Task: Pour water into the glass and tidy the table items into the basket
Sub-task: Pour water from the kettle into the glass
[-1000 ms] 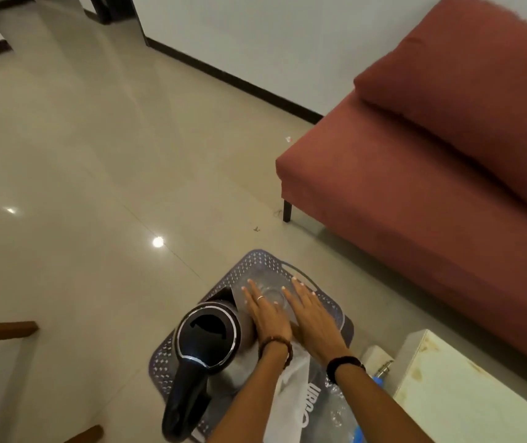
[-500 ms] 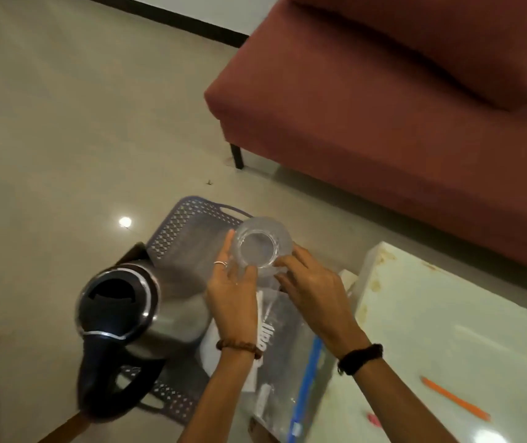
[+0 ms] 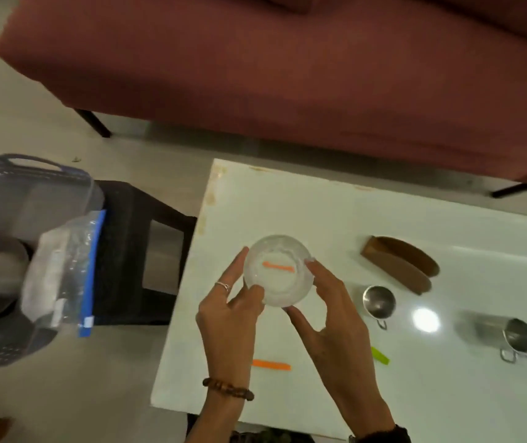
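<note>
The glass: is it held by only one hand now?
No, both the left hand and the right hand grip the glass from opposite sides, above the table.

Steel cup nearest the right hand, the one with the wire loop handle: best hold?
Judging from above: the steel cup stands upright, mouth up, with its loop handle pointing toward the person. The right hand could come from the near side and pinch the handle, or wrap the round wall from the side. The table around it looks bare.

White table [image 3: 303,215], maroon sofa [image 3: 255,75]
</note>
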A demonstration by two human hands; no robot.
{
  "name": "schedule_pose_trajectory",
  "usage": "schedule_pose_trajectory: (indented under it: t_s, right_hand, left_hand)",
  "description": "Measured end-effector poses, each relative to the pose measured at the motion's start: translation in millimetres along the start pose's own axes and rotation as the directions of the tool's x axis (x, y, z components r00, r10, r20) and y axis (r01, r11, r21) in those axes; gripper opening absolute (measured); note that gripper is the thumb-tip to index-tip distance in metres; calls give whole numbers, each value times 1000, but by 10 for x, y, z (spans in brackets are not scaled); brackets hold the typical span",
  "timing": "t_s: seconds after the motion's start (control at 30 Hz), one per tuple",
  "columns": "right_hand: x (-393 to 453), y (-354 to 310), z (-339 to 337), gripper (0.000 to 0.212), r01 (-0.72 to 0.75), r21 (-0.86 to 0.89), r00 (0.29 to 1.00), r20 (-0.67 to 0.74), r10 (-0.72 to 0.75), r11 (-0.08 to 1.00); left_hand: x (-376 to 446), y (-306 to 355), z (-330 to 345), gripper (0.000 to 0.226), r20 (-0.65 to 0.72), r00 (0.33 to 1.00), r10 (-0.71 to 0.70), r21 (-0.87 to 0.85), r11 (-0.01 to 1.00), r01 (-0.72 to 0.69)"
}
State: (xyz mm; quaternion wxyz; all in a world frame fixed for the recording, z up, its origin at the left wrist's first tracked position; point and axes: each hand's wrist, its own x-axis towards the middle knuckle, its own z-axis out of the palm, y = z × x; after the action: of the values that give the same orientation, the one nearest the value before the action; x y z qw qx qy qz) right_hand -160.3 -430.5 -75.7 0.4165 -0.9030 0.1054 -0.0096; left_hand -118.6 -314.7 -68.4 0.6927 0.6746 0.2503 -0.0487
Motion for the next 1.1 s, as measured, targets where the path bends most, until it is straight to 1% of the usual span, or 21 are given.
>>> schedule_pose_trajectory:
  t_s: [0.07,0.17,0.27,0.33,0.4,0.5,0.67,0.8,0.9,0.97,1.0,1.03,1.1]
  right_hand:
    - [-175,384,-122,84,-118,69,991,74,113,991]
    - [-290,887,-184,94,-192,135,965,207,161,972]
    - [-305,1234,-151,95,-208,155,929,341,145,966]
    - [-288,1386,-89,91,-234,188,909,390,146,954]
    - [-263,1479,-8,87,-248,208,901,409,146,946]
    - [-228,1547,108,83,-252,227,899,414,141,941]
    - [-232,1574,239,81,-245,237,911,389,139,940]
    - [-275,1578,306,80,-219,192,928,344,143,957]
    - [-325,1489,281,84,-185,123,937,320,137,975]
    - [-369,1341,226,88,-146,36,951,280,130,989]
    - [-401,1233,210,86,-125,-14,962,244,124,992]
    - [-436,1100,212,82,-108,-51,974,196,116,993]
    - [-524,799,242,65,-88,-69,991,96,94,994]
  left_hand:
    - [-189,-279,201,50,30,997,-69,-1,998,69]
    - [-347,-665,383,48,70,983,-171,14,985,171]
    - [-411,-975,470,47,92,964,-251,37,968,248]
    - [-417,-1135,475,46,85,957,-277,36,961,275]
    - [-396,-1244,458,43,74,957,-282,20,959,281]
    - [-341,-1341,427,42,70,957,-283,-16,959,284]
    - [-247,-1412,396,42,83,962,-258,-20,965,261]
    - [-215,-1479,354,42,120,965,-234,-3,972,236]
    - [-219,-1480,283,38,176,964,-202,53,979,195]
    - [-218,-1436,208,37,188,964,-187,76,981,176]
    - [-221,-1402,141,35,182,966,-183,76,982,172]
    - [-218,-1360,53,32,171,969,-177,69,983,168]
    - [-224,-1249,-166,25,154,973,-170,41,985,165]
